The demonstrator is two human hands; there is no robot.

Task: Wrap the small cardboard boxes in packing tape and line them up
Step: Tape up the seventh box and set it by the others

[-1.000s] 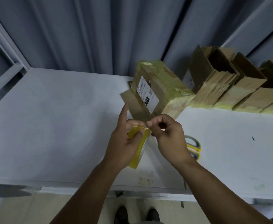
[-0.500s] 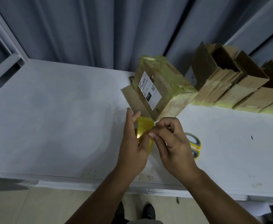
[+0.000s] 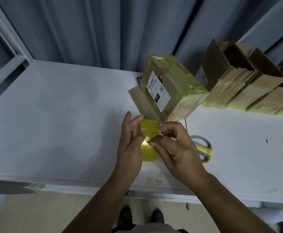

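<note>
Picking loose the free end of the tape is judged to be the step in hand. In the head view, the tape roll [image 3: 150, 143] is held by the left hand [image 3: 130, 145], with the thumb on its yellow face and the fingers laid along its side. The right hand [image 3: 176, 148] is curled over it, thumb and forefinger pinched on the outer layer. The labelled box [image 3: 169, 91], partly covered in yellowish tape, is seen tilted on the surface [image 3: 62, 123] just beyond the hands and touched by neither. For the next move, the end would need to be lifted cleanly, drawn out and laid on a bare cardboard face of that box. A row of boxes [image 3: 246, 88] is lined up to the right along the back, some with flaps open. Scissors [image 3: 203, 150] are partly hidden behind the right hand. The surface is white and scuffed near its front edge. A grey pleated curtain [image 3: 103, 31] is hung behind it, and pale floor with dark shoes [image 3: 125, 216] is seen below.
</note>
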